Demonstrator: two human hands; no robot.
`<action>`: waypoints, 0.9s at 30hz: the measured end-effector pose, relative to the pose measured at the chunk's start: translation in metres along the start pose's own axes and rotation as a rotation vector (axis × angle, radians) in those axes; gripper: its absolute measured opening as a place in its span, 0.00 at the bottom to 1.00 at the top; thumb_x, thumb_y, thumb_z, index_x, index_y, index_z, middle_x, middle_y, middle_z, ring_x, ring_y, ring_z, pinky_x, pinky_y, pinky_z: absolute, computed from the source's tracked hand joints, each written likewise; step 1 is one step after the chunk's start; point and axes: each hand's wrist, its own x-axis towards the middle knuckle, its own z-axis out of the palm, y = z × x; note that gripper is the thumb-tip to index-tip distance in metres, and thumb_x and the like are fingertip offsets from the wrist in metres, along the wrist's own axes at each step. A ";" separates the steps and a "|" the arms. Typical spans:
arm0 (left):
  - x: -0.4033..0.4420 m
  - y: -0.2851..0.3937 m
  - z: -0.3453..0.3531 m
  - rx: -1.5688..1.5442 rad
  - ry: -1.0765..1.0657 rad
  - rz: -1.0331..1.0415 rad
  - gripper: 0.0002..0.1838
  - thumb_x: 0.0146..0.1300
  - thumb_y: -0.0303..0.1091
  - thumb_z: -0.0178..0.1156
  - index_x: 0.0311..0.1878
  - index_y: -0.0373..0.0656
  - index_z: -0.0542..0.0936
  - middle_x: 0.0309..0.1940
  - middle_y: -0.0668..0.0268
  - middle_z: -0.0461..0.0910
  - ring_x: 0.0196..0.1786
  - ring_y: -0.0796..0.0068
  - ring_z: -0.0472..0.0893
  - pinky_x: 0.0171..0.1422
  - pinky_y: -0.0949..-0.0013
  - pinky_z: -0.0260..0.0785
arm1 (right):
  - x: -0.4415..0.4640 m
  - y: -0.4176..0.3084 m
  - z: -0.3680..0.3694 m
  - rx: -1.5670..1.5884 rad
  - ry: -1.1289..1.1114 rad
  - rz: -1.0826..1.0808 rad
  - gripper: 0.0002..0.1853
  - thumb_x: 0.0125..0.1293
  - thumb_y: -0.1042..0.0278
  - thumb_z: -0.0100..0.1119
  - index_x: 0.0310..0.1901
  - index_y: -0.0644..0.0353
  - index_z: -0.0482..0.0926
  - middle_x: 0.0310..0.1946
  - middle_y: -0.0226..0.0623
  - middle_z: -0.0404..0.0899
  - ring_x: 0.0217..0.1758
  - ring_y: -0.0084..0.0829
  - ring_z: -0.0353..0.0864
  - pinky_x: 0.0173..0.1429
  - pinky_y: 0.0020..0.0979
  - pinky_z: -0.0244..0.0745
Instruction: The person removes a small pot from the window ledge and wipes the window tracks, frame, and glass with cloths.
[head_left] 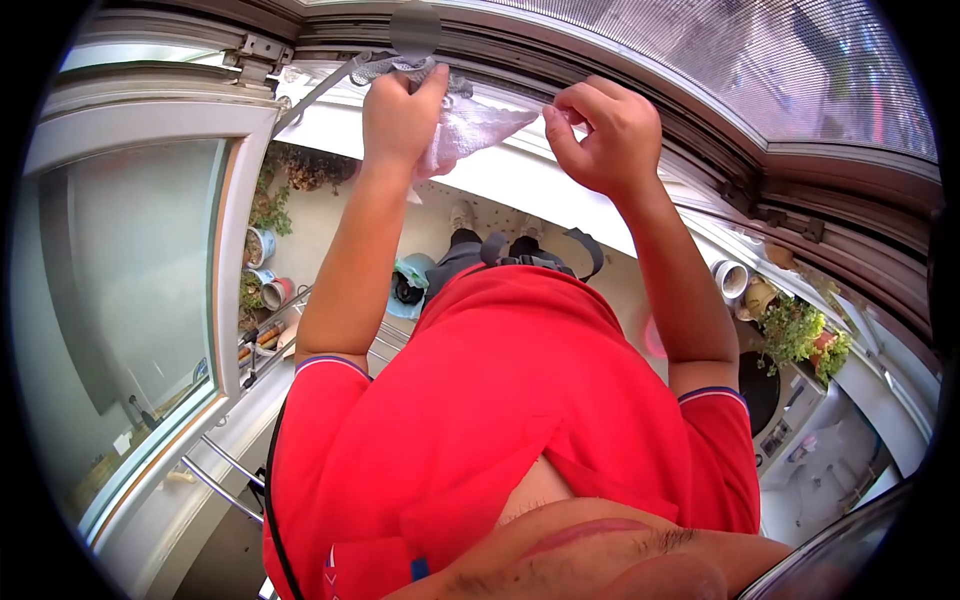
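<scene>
A pale, pinkish-white cloth (pixel 470 132) hangs from my left hand (pixel 402 118), which is closed on it with the thumb pointing up. A grey patterned strip (pixel 385 68) lies bunched at the top of that hand, against the window track. The cloth narrows to a point towards my right hand (pixel 605 135). Thumb and fingers of my right hand are curled together beside this tip; what they pinch, if anything, is too small to make out.
A window screen (pixel 740 60) in a brown frame spans the top right. At the left stands an open glass sash (pixel 130 290). Potted plants (pixel 795 330) are at the right, more pots (pixel 262 245) at the left. A turquoise bag (pixel 408 285) lies near my feet.
</scene>
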 end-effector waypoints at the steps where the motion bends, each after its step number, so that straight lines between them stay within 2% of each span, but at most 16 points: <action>1: -0.010 0.024 -0.004 0.261 0.011 0.034 0.17 0.61 0.44 0.67 0.34 0.35 0.85 0.29 0.56 0.86 0.30 0.59 0.83 0.39 0.61 0.73 | 0.001 0.001 0.000 0.004 0.001 -0.001 0.07 0.52 0.65 0.68 0.23 0.55 0.80 0.18 0.32 0.77 0.19 0.36 0.78 0.24 0.35 0.71; 2: -0.017 0.040 -0.006 0.521 0.020 0.065 0.17 0.60 0.44 0.68 0.33 0.36 0.85 0.29 0.55 0.86 0.31 0.55 0.84 0.40 0.60 0.74 | 0.000 0.001 -0.001 0.008 -0.002 0.001 0.07 0.52 0.66 0.68 0.23 0.55 0.80 0.18 0.32 0.77 0.19 0.36 0.78 0.24 0.35 0.71; 3: -0.018 0.044 -0.007 0.524 0.050 0.039 0.17 0.56 0.45 0.69 0.35 0.39 0.84 0.32 0.53 0.86 0.36 0.49 0.85 0.42 0.58 0.75 | -0.001 0.002 -0.001 0.013 -0.006 0.001 0.07 0.52 0.66 0.68 0.23 0.55 0.80 0.18 0.32 0.77 0.19 0.36 0.78 0.24 0.35 0.72; 6: -0.011 0.030 -0.003 0.442 0.204 0.209 0.24 0.54 0.52 0.72 0.39 0.38 0.82 0.32 0.56 0.86 0.36 0.54 0.86 0.43 0.59 0.75 | 0.000 0.002 -0.001 -0.006 -0.007 0.001 0.06 0.53 0.68 0.67 0.24 0.56 0.80 0.19 0.31 0.76 0.20 0.30 0.76 0.25 0.30 0.69; 7: -0.011 0.032 0.000 0.487 0.197 0.154 0.25 0.54 0.50 0.73 0.45 0.39 0.80 0.33 0.57 0.87 0.38 0.54 0.87 0.45 0.59 0.76 | 0.000 0.001 -0.001 -0.009 0.001 -0.001 0.06 0.53 0.68 0.67 0.24 0.56 0.79 0.19 0.30 0.76 0.20 0.30 0.76 0.25 0.30 0.69; 10: -0.013 0.025 0.008 0.436 0.282 0.207 0.27 0.54 0.48 0.73 0.50 0.39 0.78 0.35 0.57 0.87 0.39 0.54 0.87 0.46 0.59 0.76 | 0.001 0.003 -0.001 -0.022 0.030 -0.012 0.07 0.53 0.67 0.67 0.24 0.56 0.78 0.19 0.30 0.75 0.20 0.30 0.75 0.25 0.30 0.68; 15: -0.016 0.010 0.016 0.327 0.365 0.408 0.34 0.54 0.41 0.75 0.61 0.35 0.73 0.37 0.55 0.87 0.38 0.59 0.87 0.43 0.63 0.76 | -0.001 0.003 -0.001 -0.049 0.002 -0.023 0.08 0.54 0.66 0.68 0.24 0.55 0.78 0.19 0.30 0.74 0.20 0.30 0.74 0.24 0.31 0.67; 17: -0.012 -0.004 0.018 0.295 0.397 0.535 0.35 0.56 0.36 0.74 0.66 0.35 0.72 0.37 0.54 0.87 0.36 0.62 0.88 0.40 0.67 0.76 | -0.001 0.003 0.000 -0.031 0.006 -0.020 0.10 0.52 0.63 0.70 0.24 0.55 0.77 0.19 0.31 0.74 0.19 0.35 0.74 0.24 0.35 0.68; 20: -0.003 -0.022 0.019 0.292 0.529 0.765 0.30 0.58 0.25 0.68 0.66 0.35 0.75 0.33 0.54 0.86 0.32 0.65 0.87 0.36 0.70 0.75 | -0.002 0.002 -0.001 -0.038 -0.003 -0.022 0.11 0.52 0.61 0.70 0.23 0.54 0.77 0.19 0.32 0.73 0.19 0.38 0.74 0.23 0.37 0.68; 23: -0.005 -0.029 0.012 0.330 0.537 0.717 0.26 0.54 0.18 0.61 0.60 0.36 0.81 0.30 0.53 0.85 0.28 0.66 0.85 0.34 0.71 0.74 | -0.003 0.003 0.000 -0.049 -0.014 -0.029 0.11 0.53 0.60 0.69 0.23 0.54 0.77 0.18 0.32 0.73 0.19 0.38 0.74 0.23 0.37 0.68; 26: -0.005 -0.021 0.009 0.338 0.521 0.750 0.27 0.50 0.15 0.56 0.56 0.37 0.84 0.26 0.54 0.84 0.25 0.68 0.82 0.34 0.72 0.73 | -0.002 0.002 -0.001 -0.073 -0.025 -0.052 0.11 0.55 0.61 0.69 0.23 0.54 0.77 0.18 0.30 0.73 0.19 0.34 0.74 0.23 0.34 0.66; 27: -0.005 -0.021 0.010 0.377 0.471 0.710 0.27 0.50 0.16 0.55 0.56 0.38 0.84 0.26 0.54 0.83 0.24 0.65 0.81 0.33 0.70 0.73 | -0.002 0.002 -0.001 -0.085 -0.029 -0.061 0.11 0.55 0.61 0.69 0.24 0.54 0.77 0.18 0.29 0.73 0.19 0.32 0.73 0.23 0.33 0.65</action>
